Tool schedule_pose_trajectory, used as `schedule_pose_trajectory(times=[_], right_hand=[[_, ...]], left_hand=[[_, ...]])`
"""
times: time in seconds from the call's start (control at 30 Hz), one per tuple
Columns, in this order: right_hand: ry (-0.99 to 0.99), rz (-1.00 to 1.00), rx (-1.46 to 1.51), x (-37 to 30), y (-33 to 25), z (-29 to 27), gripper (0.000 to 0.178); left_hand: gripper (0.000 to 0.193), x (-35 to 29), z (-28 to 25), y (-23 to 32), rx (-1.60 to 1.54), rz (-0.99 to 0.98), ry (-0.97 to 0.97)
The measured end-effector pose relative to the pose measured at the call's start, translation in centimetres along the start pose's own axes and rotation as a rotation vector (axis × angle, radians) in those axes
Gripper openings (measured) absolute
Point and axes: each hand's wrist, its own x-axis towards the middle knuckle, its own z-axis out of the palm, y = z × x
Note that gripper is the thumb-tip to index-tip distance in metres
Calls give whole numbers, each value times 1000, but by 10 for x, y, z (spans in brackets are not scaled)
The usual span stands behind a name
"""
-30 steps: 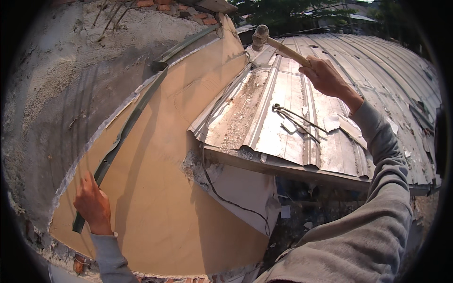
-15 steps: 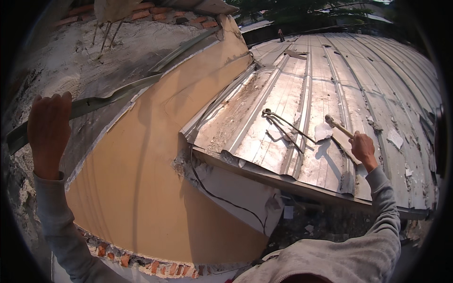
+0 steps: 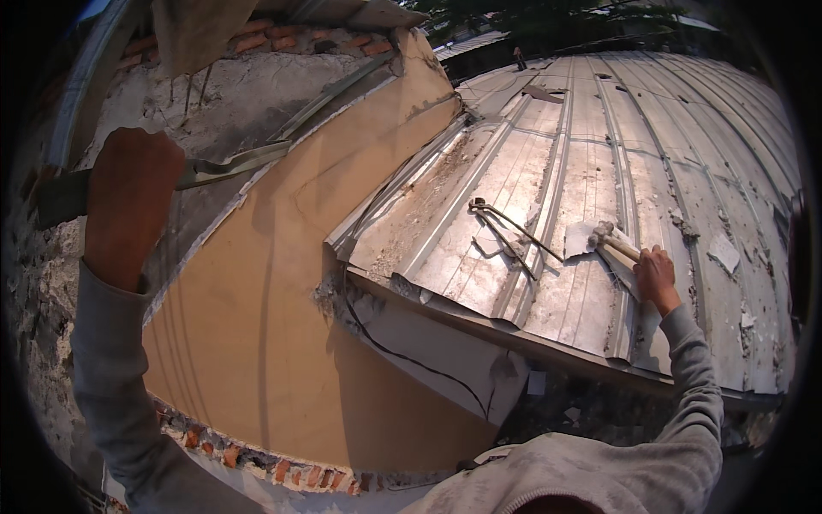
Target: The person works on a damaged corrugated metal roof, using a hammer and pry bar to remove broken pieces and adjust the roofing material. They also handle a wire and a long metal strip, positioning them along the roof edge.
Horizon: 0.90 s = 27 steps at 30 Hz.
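Observation:
My left hand point(image 3: 137, 197) is raised and closed round a long, bent grey-green metal strip point(image 3: 229, 168). The strip runs from the wall edge and sticks out past the fist at the left. Over the metal roof, my right hand point(image 3: 657, 278) grips a hammer point(image 3: 623, 249) by its pale handle. The hammer head hangs beside a white flake point(image 3: 580, 238); whether it touches the roof I cannot tell. Left of the flake, a pair of long-handled pincers point(image 3: 507, 236) lies on the roof with its handles spread.
A ribbed metal roof point(image 3: 591, 163) with broken bits fills the right. An orange-painted wall point(image 3: 282, 343) has a broken brick edge point(image 3: 282, 471) below. Dark cable point(image 3: 402, 355) hangs under the roof edge. A beam with thin rods juts out at upper left, above rough concrete point(image 3: 137, 94).
My left hand has risen and shifted right, still holding the metal strip. The hammer head has dropped lower, level with the white flake. The view has turned slightly.

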Motion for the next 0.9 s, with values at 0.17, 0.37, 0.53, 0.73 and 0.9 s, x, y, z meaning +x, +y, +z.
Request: schedule_pose_trajectory(times=[0.17, 0.37, 0.53, 0.73, 0.9], right_hand=[[206, -331, 330, 40, -124, -75, 30], [593, -1122, 979, 49, -392, -180, 76], [693, -987, 1354, 53, -561, -242, 83], [670, -824, 1641, 66, -626, -247, 34], [816, -659, 1842, 122, -609, -245, 26]], left_hand=[[6, -14, 10, 10, -41, -76, 17], [7, -7, 1, 29, -24, -37, -12], [7, -8, -16, 45, -174, -132, -152], [34, -10, -38, 90, -61, -146, -223], [37, -23, -113, 182, -681, 38, 209]])
